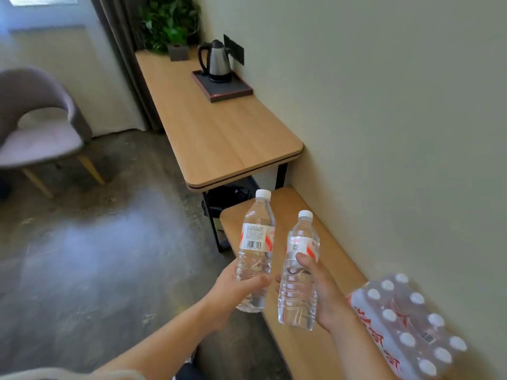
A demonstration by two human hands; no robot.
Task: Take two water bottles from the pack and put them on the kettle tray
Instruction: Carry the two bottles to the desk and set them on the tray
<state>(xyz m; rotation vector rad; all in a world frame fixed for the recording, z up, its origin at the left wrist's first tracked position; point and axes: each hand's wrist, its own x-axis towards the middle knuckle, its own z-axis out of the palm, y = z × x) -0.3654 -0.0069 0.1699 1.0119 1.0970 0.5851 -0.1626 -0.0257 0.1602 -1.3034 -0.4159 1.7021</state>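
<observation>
My left hand (233,286) grips the lower part of a clear water bottle (256,237) with a white cap, held upright. My right hand (323,294) holds a second clear bottle (300,272) beside it, also upright. Both bottles hover over the low wooden bench (290,215). The shrink-wrapped pack of bottles (406,325) with red lettering lies on the bench at the lower right. Far ahead, the dark kettle tray (233,89) sits on the long wooden desk (219,133), with a steel kettle (216,61) standing on its far end.
A potted plant (175,31) stands at the desk's far end by the curtain. A grey armchair (38,124) is on the left across the concrete floor. A black bin (227,198) sits under the desk. The wall runs along the right.
</observation>
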